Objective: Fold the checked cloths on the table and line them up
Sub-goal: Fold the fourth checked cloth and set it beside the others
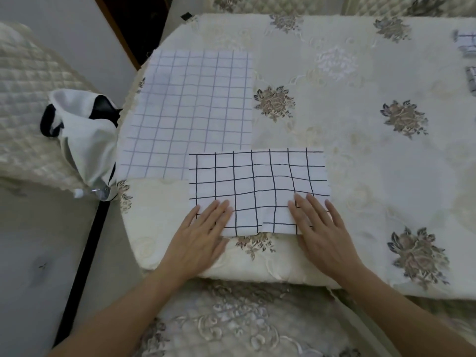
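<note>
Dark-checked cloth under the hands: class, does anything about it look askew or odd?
Yes. The dark-checked cloth lies over the near right corner of the pale-checked cloth, not beside it. Its grid lines ripple, and its near edge steps midway. The left hand and right hand press flat on it.

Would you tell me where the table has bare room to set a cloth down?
Widest: the tablecloth right of the pale-lined cloth and dark-lined cloth, up to the checked cloths at the right edge. Small patch: left of the dark-lined cloth. Crowded: where both cloths meet.

Dim, soft focus, edges warped (wide-angle), shadowless
</note>
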